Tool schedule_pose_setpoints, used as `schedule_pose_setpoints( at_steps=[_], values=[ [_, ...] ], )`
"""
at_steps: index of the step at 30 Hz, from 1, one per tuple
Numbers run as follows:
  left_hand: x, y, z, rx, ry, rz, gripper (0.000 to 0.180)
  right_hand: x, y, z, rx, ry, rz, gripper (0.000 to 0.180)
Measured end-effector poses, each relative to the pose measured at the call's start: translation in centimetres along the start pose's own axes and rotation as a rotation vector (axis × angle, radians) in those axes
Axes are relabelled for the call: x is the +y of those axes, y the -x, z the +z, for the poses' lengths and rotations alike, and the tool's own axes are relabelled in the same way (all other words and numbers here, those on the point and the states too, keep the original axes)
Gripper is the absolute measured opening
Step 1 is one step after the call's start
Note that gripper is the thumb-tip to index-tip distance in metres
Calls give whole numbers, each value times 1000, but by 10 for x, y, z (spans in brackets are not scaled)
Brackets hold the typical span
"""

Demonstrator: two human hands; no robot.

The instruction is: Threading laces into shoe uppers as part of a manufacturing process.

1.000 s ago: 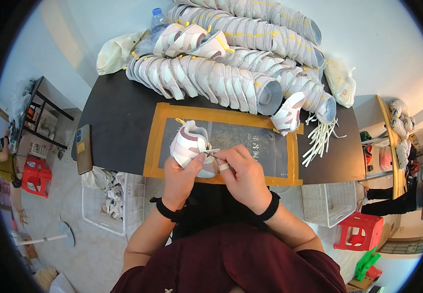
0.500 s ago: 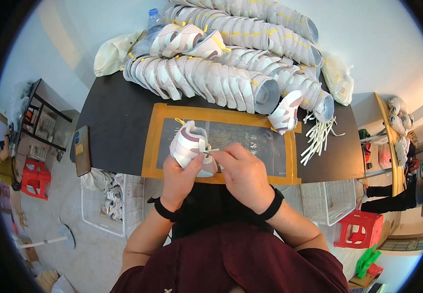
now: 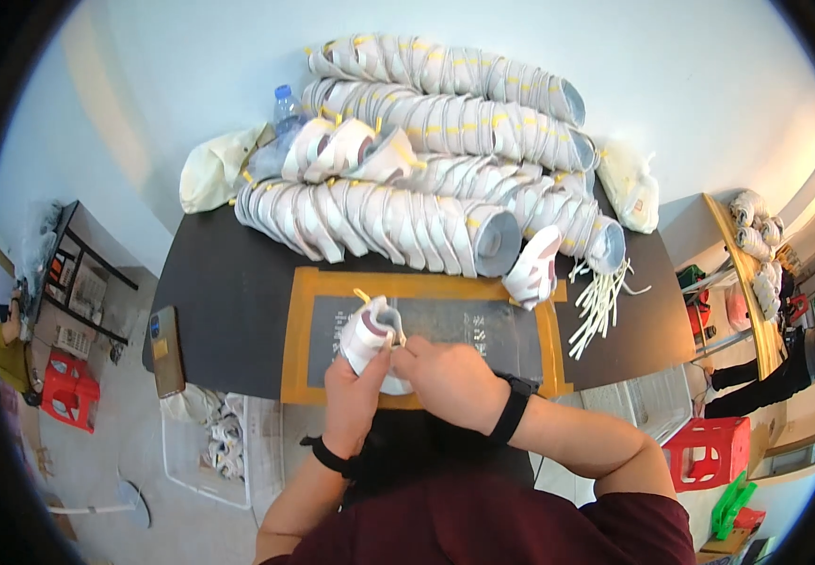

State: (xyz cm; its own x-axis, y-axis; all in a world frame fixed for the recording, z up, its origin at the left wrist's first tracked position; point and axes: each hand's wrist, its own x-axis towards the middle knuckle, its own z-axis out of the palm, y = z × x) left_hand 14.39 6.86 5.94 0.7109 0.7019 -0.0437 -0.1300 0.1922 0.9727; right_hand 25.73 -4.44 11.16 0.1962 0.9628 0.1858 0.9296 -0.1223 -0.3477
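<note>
My left hand [image 3: 349, 405] is closed around a small white and mauve shoe upper [image 3: 362, 343] with a yellow heel loop, holding it above the near edge of the mat. Against the upper's lacing opening, my right hand [image 3: 459, 381] pinches a pale shoelace, now mostly hidden by the fingers. The toe part of the upper is partly covered by both hands. Beyond them, to the right, a second shoe upper [image 3: 533, 268] leans by the stacks. A bundle of loose white laces [image 3: 598, 306] hangs over the dark table [image 3: 228, 292] near it.
Long nested rows of shoe uppers [image 3: 370, 223] fill the table's back. A mat edged with yellow tape [image 3: 299, 330] lies in front. At the left are a phone [image 3: 166, 353] and, below, a white crate [image 3: 271, 452]. A blue-capped bottle [image 3: 284, 108] stands behind. Red stools flank the table.
The view has tilted up, so the table sits lower in the picture. My right hand has come closer to the upper and turned, covering the lace that showed between the fingers.
</note>
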Motion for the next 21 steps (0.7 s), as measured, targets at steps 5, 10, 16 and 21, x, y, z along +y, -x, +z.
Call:
schedule_pose_setpoints(
  at_steps=[5,10,16,21],
  values=[
    [1,-1,-7,-34,25,-57,24,12,-15,6,-22,-102,59,17],
    [4,-8,-4,-46,54,-59,26,24,-26,24,-11,-156,30,16],
    [7,-11,-9,-24,22,-114,24,19,-34,11,-125,-72,-56,15],
    [4,-13,-14,-34,-171,-102,21,23,-31,13,-94,-215,78,20]
  ],
)
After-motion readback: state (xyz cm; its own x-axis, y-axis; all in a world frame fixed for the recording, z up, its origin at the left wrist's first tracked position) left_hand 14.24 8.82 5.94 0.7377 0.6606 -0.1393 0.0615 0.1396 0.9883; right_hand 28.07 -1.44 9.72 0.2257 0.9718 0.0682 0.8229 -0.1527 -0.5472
